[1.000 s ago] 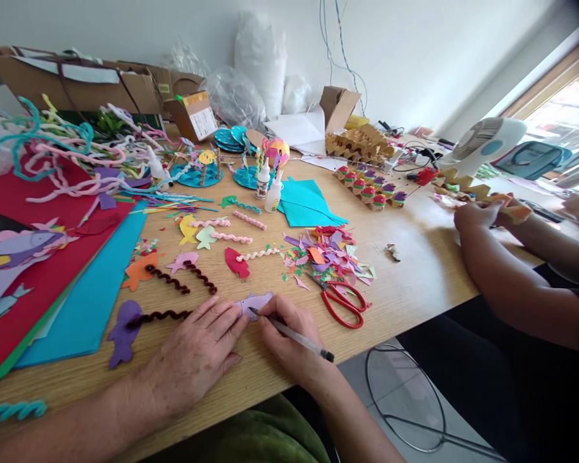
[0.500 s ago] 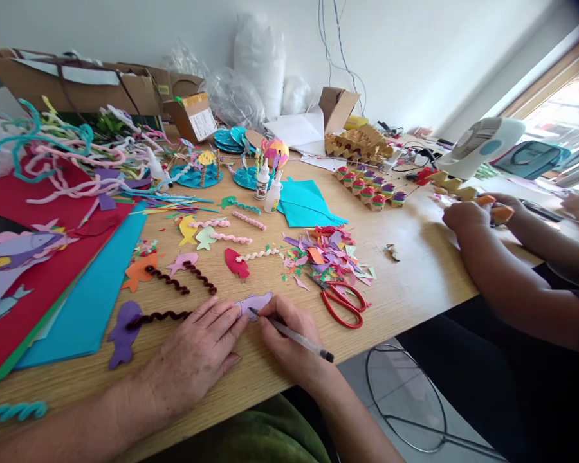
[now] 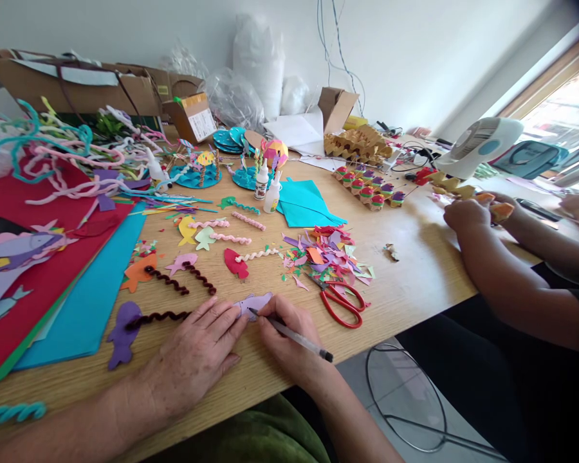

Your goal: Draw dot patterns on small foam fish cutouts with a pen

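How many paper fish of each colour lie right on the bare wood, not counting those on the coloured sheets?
Purple: 2, dark purple fish and pale purple fish
Green: 2, dark green fish and pale green fish
Orange fish: 1
Pink fish: 1
Red fish: 1
Yellow fish: 1
Total: 8

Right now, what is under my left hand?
Your left hand rests on the wooden table, fingertips at the lilac paper fish. Whether the fish or the brown twisted strand reaching the hand continues underneath is covered from view.
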Demonstrator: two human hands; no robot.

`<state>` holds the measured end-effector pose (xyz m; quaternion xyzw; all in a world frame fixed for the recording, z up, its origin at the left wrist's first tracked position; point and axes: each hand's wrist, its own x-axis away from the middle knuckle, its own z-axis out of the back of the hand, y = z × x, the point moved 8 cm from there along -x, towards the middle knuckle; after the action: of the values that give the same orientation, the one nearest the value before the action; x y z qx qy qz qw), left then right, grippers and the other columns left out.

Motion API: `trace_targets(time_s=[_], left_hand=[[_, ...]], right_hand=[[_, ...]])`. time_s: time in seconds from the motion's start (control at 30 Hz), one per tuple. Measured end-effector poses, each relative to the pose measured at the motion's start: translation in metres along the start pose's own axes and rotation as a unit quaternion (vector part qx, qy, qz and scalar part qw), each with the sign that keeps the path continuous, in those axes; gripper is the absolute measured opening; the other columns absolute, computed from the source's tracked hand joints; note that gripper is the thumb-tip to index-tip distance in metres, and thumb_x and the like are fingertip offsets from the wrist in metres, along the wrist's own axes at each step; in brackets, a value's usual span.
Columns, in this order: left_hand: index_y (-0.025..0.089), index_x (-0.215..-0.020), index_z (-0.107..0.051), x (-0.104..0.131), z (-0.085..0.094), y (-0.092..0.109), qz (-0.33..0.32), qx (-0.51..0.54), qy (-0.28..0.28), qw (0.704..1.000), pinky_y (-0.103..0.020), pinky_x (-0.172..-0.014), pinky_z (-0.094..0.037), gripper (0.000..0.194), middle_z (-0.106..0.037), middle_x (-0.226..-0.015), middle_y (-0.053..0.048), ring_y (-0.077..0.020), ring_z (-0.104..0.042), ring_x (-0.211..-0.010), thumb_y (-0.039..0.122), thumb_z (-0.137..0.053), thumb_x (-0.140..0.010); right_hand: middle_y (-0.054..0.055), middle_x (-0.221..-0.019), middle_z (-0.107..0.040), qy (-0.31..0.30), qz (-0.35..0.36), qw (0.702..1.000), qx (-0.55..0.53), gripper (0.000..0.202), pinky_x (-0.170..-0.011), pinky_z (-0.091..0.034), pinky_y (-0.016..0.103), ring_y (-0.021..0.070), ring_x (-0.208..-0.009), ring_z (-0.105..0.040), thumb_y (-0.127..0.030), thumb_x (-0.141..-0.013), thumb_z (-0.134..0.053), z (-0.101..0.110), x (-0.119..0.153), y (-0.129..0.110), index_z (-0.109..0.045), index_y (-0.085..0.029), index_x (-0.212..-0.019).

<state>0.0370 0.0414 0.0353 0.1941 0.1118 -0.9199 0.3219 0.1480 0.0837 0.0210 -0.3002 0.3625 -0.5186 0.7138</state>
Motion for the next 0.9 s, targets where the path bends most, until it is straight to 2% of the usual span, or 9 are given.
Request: trace_targets(time_s=[0.3, 0.6, 0.9], left_hand=[[0.008, -0.112, -0.059, -0.0007, 0.0019, -0.0005, 0.002, -0.003, 0.002, 1.000, -0.040, -0.097, -0.038, 0.032, -0.065, -0.109, -0.009, -0.0233, -0.056, -0.105, 0.021, -0.034, -0.095], [0.007, -0.114, -0.057, -0.0004, 0.0005, 0.0003, -0.002, 0.002, -0.005, 1.000, -0.041, -0.098, -0.036, 0.030, -0.064, -0.111, -0.010, -0.0239, -0.055, -0.106, 0.020, -0.041, -0.092], [0.007, -0.111, -0.059, -0.0011, 0.0021, 0.0002, -0.005, -0.002, 0.002, 1.000, -0.041, -0.096, -0.038, 0.031, -0.065, -0.109, -0.010, -0.0239, -0.056, -0.104, 0.019, -0.036, -0.094]], right_hand=[[-0.005, -0.054, -0.049, 0.000, 0.003, 1.000, 0.001, 0.008, -0.049, -0.032, 0.019, 0.0096, -0.047, -0.042, -0.017, -0.072, -0.045, 0.0018, 0.0008, -0.0007, -0.049, -0.021, -0.067], [-0.005, -0.054, -0.048, 0.001, -0.002, 1.000, 0.002, 0.008, -0.049, -0.032, 0.019, 0.0096, -0.047, -0.042, -0.016, -0.071, -0.045, 0.0009, 0.0002, 0.0008, -0.049, -0.021, -0.067], [-0.006, -0.054, -0.047, -0.004, 0.003, 1.000, 0.000, 0.008, -0.049, -0.031, 0.019, 0.0093, -0.047, -0.041, -0.016, -0.071, -0.045, -0.0003, 0.0005, -0.0007, -0.049, -0.020, -0.067]])
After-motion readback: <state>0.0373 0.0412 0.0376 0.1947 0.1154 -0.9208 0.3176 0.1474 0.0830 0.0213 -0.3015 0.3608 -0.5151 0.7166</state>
